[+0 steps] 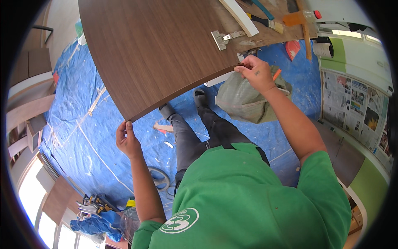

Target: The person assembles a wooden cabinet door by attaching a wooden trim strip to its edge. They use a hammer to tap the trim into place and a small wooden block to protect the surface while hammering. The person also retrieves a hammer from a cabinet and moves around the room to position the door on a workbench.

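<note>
— What is the person holding?

— A large dark wood panel (161, 50) with a curved lower edge. The left hand (127, 141) grips the panel's lowest corner, fingers curled up against the edge and thumb beside them. The right hand (256, 72) is closed on the same curved edge further along, fingers pinched over the rim, with an orange pencil (276, 74) tucked among them.

— Why hold it that way?

— My guess is that hands set well apart on one edge keep a wide, flat board steady and stop it from tipping. The far part of the panel seems to lie on a counter (273, 29), so the hands likely carry only the near side.

— So where is the panel relative to the hands?

— Above and ahead of both; it fans out from them toward the top of the view, its edge running between the two hands.

— What else is around?

— A metal hinge (224, 39) lies on the counter just past the panel's right edge, along with a white strip (240, 16), a brush (267, 21) and an orange bottle (300, 17). Below, a blue tarp (83, 124) covers the floor, and a grey-green sack (244, 99) sits just under the right hand.
</note>
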The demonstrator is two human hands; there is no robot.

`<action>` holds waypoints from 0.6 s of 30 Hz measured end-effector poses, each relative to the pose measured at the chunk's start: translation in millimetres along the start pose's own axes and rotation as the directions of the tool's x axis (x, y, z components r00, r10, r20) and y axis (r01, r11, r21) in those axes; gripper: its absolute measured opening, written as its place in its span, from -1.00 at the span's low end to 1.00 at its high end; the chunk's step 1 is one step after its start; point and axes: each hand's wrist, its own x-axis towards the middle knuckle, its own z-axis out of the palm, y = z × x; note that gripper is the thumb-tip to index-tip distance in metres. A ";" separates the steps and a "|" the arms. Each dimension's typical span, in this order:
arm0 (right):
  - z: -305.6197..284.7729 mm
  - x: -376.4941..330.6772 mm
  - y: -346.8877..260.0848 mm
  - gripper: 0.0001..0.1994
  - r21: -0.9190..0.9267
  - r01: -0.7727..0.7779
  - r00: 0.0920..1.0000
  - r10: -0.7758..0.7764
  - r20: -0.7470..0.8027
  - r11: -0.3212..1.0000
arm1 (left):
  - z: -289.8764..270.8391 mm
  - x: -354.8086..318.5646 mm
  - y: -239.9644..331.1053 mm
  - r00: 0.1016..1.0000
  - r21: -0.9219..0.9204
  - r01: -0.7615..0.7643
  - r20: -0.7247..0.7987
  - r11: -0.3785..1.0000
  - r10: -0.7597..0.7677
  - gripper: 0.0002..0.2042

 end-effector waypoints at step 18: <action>-11.7 13.1 1.6 -0.86 0.237 -0.062 0.981 0.016 0.193 0.970 | -0.8 0.1 -2.0 1.000 -0.026 -0.019 0.018 0.999 0.020 -0.80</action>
